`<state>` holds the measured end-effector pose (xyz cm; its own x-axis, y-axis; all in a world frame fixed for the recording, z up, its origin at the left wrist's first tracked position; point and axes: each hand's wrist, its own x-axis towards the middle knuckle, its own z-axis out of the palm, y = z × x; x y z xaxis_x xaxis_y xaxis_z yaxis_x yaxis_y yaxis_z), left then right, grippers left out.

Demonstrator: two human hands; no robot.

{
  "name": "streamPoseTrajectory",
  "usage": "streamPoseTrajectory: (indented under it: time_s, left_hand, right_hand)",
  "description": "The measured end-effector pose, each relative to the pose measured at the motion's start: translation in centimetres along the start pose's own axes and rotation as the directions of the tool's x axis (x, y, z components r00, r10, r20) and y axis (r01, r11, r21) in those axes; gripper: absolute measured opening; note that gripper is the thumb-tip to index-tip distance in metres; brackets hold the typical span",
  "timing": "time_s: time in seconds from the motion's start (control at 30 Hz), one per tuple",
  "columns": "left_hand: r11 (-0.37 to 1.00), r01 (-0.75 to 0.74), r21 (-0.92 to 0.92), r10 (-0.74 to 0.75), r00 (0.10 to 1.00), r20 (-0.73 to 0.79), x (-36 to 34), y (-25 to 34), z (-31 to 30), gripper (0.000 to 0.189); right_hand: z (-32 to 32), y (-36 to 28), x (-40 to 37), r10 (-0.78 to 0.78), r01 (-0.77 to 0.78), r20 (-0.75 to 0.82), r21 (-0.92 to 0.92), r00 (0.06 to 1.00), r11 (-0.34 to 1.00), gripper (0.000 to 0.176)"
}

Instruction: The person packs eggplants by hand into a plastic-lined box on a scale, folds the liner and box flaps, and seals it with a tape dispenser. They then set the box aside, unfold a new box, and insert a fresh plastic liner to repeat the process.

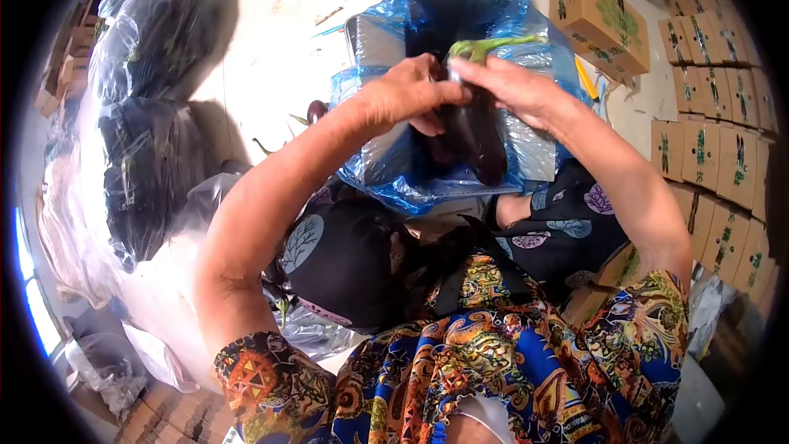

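Observation:
A dark purple eggplant [481, 144] with a green stem [497, 43] hangs tilted over a crate lined with blue plastic [386, 185]. My right hand [518, 86] is closed round its top, just below the stem. My left hand [411, 90] is closed beside it, thumb pointing toward the eggplant's top; whether its curled fingers grip anything is hidden. Under the hands, the dark inside of the crate is partly covered by the eggplant and my fingers.
Clear bags of dark eggplants [156, 173] lie at the left. A cardboard box [600, 20] stands at the upper right, with stacked cartons [723, 156] along the right side. A loose eggplant [316, 112] lies left of the crate.

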<state>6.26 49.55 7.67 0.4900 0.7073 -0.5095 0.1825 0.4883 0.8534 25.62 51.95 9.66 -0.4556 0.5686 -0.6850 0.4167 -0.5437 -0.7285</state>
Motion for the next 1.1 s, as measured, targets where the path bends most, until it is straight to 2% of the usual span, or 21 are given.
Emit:
streamPoseTrajectory:
  time_s: [0.1, 0.13, 0.2, 0.27, 0.3, 0.37, 0.43, 0.5, 0.57, 0.6, 0.63, 0.7, 0.73, 0.83, 0.87, 0.9, 0.97, 1.0, 1.03, 1.07, 1.1]
  left_hand:
    - [0.989, 0.099, 0.114, -0.087, 0.991, -0.099, 1.6, -1.2, 0.8, 0.065]
    - [0.980, 0.130, 0.152, -0.109, 0.985, -0.136, 1.8, -1.3, 1.0, 0.064]
    - [0.955, 0.187, 0.230, -0.148, 0.973, -0.177, 1.5, -0.4, 1.3, 0.060]
    - [0.966, 0.144, 0.214, -0.097, 0.972, -0.215, 1.8, -0.8, 1.6, 0.058]
    - [0.971, 0.124, 0.205, -0.073, 0.969, -0.236, 1.9, -1.0, 1.7, 0.057]
    - [0.985, 0.099, 0.143, -0.064, 0.971, -0.229, 2.0, -1.5, 1.9, 0.057]
    - [0.994, 0.064, 0.087, -0.046, 0.980, -0.192, 2.3, -2.6, 1.6, 0.059]
    - [0.999, 0.035, 0.039, -0.029, 0.989, -0.144, 1.1, -2.8, 1.5, 0.059]
    - [0.999, 0.038, -0.016, -0.037, 0.998, 0.045, -0.3, -2.1, 1.5, 0.057]
    - [1.000, 0.000, -0.008, 0.000, 0.998, 0.059, -1.0, -1.8, 1.5, 0.046]
    - [0.999, 0.020, -0.044, -0.017, 0.998, 0.058, -1.0, -1.7, 1.3, 0.044]
    - [0.991, 0.060, -0.118, -0.054, 0.997, 0.055, -0.9, -1.6, 0.6, 0.041]
    - [0.988, 0.058, -0.141, -0.054, 0.998, 0.033, -0.3, -2.3, 0.5, 0.036]
    - [0.973, 0.061, -0.222, -0.043, 0.995, 0.085, 0.1, -2.2, 1.3, 0.036]
    - [0.975, 0.052, -0.215, -0.026, 0.992, 0.125, 0.2, -2.0, 1.6, 0.040]
    - [0.980, 0.054, -0.191, -0.029, 0.991, 0.132, 0.3, -2.1, 1.9, 0.040]
    - [0.987, 0.060, -0.146, -0.038, 0.989, 0.144, 0.6, -2.5, 2.0, 0.042]
    - [0.992, 0.045, -0.121, -0.031, 0.992, 0.119, 0.6, -2.7, 1.9, 0.041]
    - [0.995, 0.031, -0.098, -0.022, 0.995, 0.093, 0.4, -3.0, 1.5, 0.040]
    - [0.997, 0.017, -0.071, -0.012, 0.998, 0.067, 0.4, -3.1, 1.2, 0.039]
    - [0.998, 0.009, -0.069, -0.004, 0.998, 0.059, 0.3, -3.4, 1.1, 0.038]
  right_hand:
    - [-0.6, 2.5, 2.3, -0.078, 0.049, -0.152, -0.184, 0.985, 0.982, 0.057]
    - [-0.7, 3.1, 2.9, -0.138, 0.117, -0.119, -0.164, 0.983, 0.979, 0.055]
    - [-0.6, 3.0, 3.2, -0.097, 0.057, -0.147, -0.259, 0.984, 0.964, 0.055]
    - [-0.4, 3.5, 3.8, -0.160, 0.099, -0.165, -0.329, 0.973, 0.939, 0.059]
    - [-0.2, 3.5, 3.6, -0.169, 0.015, -0.293, -0.462, 0.941, 0.886, 0.063]
    - [-0.5, 2.9, 3.2, -0.124, -0.031, -0.260, -0.521, 0.957, 0.853, 0.071]
    - [-0.7, 4.8, 4.5, -0.138, 0.055, -0.186, -0.392, 0.973, 0.918, 0.055]
    - [1.2, 3.2, 2.0, -0.204, 0.095, -0.224, -0.419, 0.953, 0.903, 0.058]
    - [1.6, 2.3, 0.7, -0.244, 0.174, -0.144, -0.382, 0.959, 0.908, 0.056]
    - [1.7, 3.0, 1.2, -0.184, 0.123, -0.156, -0.339, 0.970, 0.933, 0.045]
    - [1.5, 3.6, 1.8, -0.186, 0.174, -0.088, -0.129, 0.979, 0.976, 0.039]
    - [1.1, 3.6, 2.3, -0.231, 0.207, 0.044, 0.305, 0.972, 0.930, 0.028]
    - [0.6, 3.5, 2.2, -0.197, 0.180, 0.000, 0.395, 0.980, 0.901, 0.016]
    - [-2.4, 4.2, 3.9, -0.071, -0.045, 0.199, 0.524, 0.978, 0.850, 0.031]
    - [-2.6, 3.8, 4.1, -0.065, 0.021, 0.095, 0.402, 0.993, 0.916, 0.040]
    - [-1.8, 3.8, 3.7, -0.078, 0.115, -0.212, 0.168, 0.974, 0.979, 0.040]
    - [-2.0, 3.7, 3.8, -0.194, 0.201, -0.165, 0.027, 0.967, 0.979, 0.040]
    - [-3.2, 4.2, 4.5, -0.299, 0.270, -0.152, -0.186, 0.942, 0.945, 0.042]
    - [-4.1, 4.5, 5.3, -0.396, 0.326, -0.114, -0.389, 0.911, 0.862, 0.044]
    - [-3.8, 3.7, 5.2, -0.409, 0.101, -0.254, -0.734, 0.877, 0.672, 0.050]
    - [-3.2, 2.7, 4.9, -0.452, 0.009, -0.282, -0.840, 0.846, 0.542, 0.056]
